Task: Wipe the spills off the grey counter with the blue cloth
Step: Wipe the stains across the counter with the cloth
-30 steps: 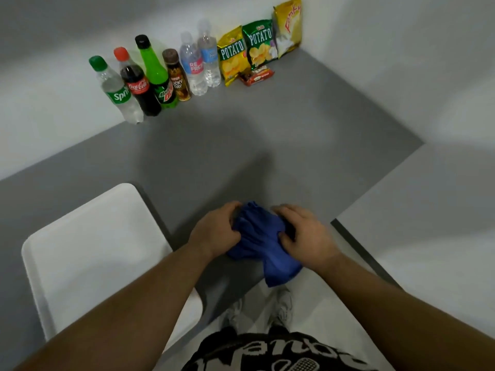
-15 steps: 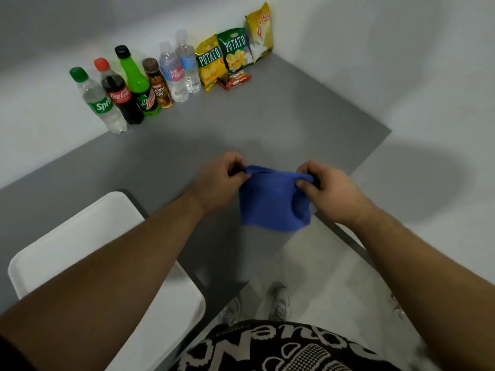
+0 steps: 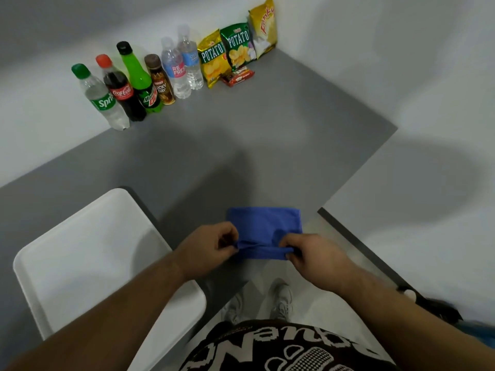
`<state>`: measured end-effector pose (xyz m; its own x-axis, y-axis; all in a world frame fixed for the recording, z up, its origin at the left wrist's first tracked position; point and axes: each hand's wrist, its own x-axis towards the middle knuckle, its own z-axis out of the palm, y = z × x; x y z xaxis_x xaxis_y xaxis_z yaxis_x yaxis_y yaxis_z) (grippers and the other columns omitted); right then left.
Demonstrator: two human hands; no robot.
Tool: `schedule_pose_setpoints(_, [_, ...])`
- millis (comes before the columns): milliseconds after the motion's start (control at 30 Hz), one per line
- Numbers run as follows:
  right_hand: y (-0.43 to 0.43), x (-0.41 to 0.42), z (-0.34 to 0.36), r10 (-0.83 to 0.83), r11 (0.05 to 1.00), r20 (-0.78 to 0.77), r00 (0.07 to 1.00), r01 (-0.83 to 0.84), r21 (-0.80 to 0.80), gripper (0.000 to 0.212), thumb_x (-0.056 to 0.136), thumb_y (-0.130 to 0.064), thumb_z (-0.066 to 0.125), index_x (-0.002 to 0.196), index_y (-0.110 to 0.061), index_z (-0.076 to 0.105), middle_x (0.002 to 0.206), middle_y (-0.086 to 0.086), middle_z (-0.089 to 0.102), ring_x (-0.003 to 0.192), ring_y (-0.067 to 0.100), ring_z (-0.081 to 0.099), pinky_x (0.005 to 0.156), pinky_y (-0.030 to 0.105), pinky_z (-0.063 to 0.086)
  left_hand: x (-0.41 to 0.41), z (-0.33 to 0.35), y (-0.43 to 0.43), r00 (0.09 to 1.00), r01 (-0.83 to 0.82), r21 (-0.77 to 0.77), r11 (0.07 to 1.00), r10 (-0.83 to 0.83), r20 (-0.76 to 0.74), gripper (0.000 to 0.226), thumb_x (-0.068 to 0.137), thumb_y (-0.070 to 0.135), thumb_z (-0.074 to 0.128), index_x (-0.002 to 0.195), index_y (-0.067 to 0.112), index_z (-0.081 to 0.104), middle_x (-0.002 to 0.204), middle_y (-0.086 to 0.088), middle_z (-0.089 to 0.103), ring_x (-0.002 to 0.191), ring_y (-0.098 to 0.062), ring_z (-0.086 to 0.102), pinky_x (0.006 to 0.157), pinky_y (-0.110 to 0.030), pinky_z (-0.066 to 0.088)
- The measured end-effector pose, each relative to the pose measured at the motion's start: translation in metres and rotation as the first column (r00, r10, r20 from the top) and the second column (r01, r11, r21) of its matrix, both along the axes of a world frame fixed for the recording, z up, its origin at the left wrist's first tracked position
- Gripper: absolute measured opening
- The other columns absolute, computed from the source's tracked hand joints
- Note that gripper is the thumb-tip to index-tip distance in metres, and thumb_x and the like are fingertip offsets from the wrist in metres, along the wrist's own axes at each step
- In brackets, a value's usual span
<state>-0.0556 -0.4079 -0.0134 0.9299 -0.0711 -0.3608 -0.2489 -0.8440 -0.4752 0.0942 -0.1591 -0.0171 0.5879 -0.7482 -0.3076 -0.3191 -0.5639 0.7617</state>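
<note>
Head view: left hand (image 3: 207,249) and right hand (image 3: 312,257) fingers pinch near edge of blue cloth (image 3: 265,226); rest spread flat on grey bench (image 3: 241,135) beyond fingers, likely folding into wiping pad.

Bare forearms, black shirt (image 3: 281,346) with white lettering, grey sneakers (image 3: 281,301)
</note>
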Motion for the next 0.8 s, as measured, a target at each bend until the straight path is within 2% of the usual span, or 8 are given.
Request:
schedule_pose_setpoints(167, [-0.007, 0.002, 0.012, -0.033, 0.993, -0.036, 0.999, 0.037, 0.114, 0.025, 0.099, -0.025, 0.064, 0.119, -0.039, 0.064, 0.088, -0.02, 0.06, 0.081, 0.004, 0.061, 0.075, 0.023, 0.047, 0.007, -0.001, 0.003, 0.997, -0.066, 0.0, 0.998, 0.066, -0.03, 0.011, 0.092, 0.021, 0.072, 0.094, 0.029, 0.065, 0.089, 0.003, 0.071, 0.082, -0.013, 0.067, 0.078, -0.026, 0.055])
schedule_pose_setpoints(267, [-0.016, 0.023, 0.019, -0.136, 0.985, 0.128, 0.982, 0.12, 0.125, 0.037, 0.096, -0.018, 0.066, 0.129, -0.035, 0.064, 0.104, -0.017, 0.066, 0.091, 0.006, 0.061, 0.081, 0.018, 0.045, 0.021, -0.002, -0.01, 0.983, -0.181, -0.036, 0.983, 0.182, 0.022, 0.014, 0.092, 0.02, 0.071, 0.09, 0.031, 0.063, 0.086, 0.007, 0.071, 0.08, -0.01, 0.066, 0.074, -0.023, 0.051])
schedule_pose_setpoints(367, [-0.021, 0.054, 0.016, -0.185, 0.983, 0.202, 0.962, 0.179, 0.047, 0.039, 0.098, -0.015, 0.061, 0.135, -0.028, 0.063, 0.12, -0.005, 0.066, 0.104, 0.016, 0.062, 0.081, 0.012, 0.036, 0.033, -0.006, -0.023, 0.951, -0.302, -0.029, 0.953, 0.303, 0.056, 0.009, 0.093, 0.023, 0.069, 0.092, 0.029, 0.062, 0.087, 0.01, 0.069, 0.081, -0.01, 0.066, 0.076, -0.031, 0.053])
schedule_pose_setpoints(433, [-0.022, 0.07, 0.007, -0.079, 0.981, 0.239, 0.968, 0.117, -0.152, 0.041, 0.095, -0.013, 0.063, 0.135, -0.023, 0.064, 0.132, 0.004, 0.063, 0.119, 0.03, 0.06, 0.091, 0.028, 0.042, 0.034, -0.01, -0.026, 0.933, -0.354, 0.028, 0.935, 0.351, 0.084, 0.01, 0.093, 0.025, 0.069, 0.1, 0.027, 0.062, 0.093, 0.009, 0.07, 0.084, -0.011, 0.066, 0.079, -0.031, 0.05])
schedule_pose_setpoints(500, [-0.022, 0.079, -0.01, 0.188, 0.925, 0.254, 0.949, -0.084, -0.371, 0.047, 0.086, -0.013, 0.07, 0.132, -0.021, 0.065, 0.143, 0.011, 0.058, 0.131, 0.04, 0.054, 0.104, 0.047, 0.046, 0.032, -0.013, -0.025, 0.919, -0.384, 0.043, 0.922, 0.377, 0.12, 0.021, 0.092, 0.025, 0.07, 0.111, 0.024, 0.062, 0.104, 0.007, 0.071, 0.093, -0.013, 0.066, 0.086, -0.029, 0.05])
schedule_pose_setpoints(633, [-0.019, 0.082, -0.042, 0.655, 0.725, 0.076, 0.751, -0.598, -0.342, 0.062, 0.087, -0.021, 0.065, 0.147, -0.03, 0.054, 0.168, 0.003, 0.034, 0.156, 0.034, 0.025, 0.123, 0.055, 0.026, 0.03, -0.011, -0.006, 0.901, -0.411, 0.031, 0.911, 0.4, 0.168, 0.033, 0.09, 0.02, 0.072, 0.121, 0.019, 0.065, 0.113, 0.003, 0.071, 0.098, -0.013, 0.065, 0.091, -0.027, 0.05])
schedule_pose_setpoints(733, [-0.015, 0.072, -0.059, 0.666, 0.724, 0.003, 0.746, -0.645, -0.244, 0.078, 0.089, -0.023, 0.051, 0.161, -0.043, 0.028, 0.173, -0.009, 0.014, 0.161, 0.026, 0.005, 0.127, 0.053, 0.012, 0.029, -0.01, 0.021, 0.862, -0.467, 0.028, 0.884, 0.448, 0.236, 0.03, 0.089, 0.023, 0.072, 0.118, 0.024, 0.066, 0.109, 0.003, 0.072, 0.097, -0.017, 0.069, 0.091, -0.037, 0.057])
schedule_pose_setpoints(800, [-0.003, 0.064, -0.064, 0.61, 0.758, 0.003, 0.792, -0.583, -0.293, 0.086, 0.087, -0.027, 0.048, 0.163, -0.046, 0.014, 0.173, -0.011, 0.009, 0.16, 0.023, 0.005, 0.13, 0.045, 0.0, 0.03, -0.009, 0.037, 0.834, -0.499, 0.034, 0.866, 0.469, 0.292, 0.028, 0.092, 0.025, 0.069, 0.12, 0.026, 0.066, 0.112, 0.002, 0.073, 0.101, -0.02, 0.069, 0.091, -0.039, 0.057])
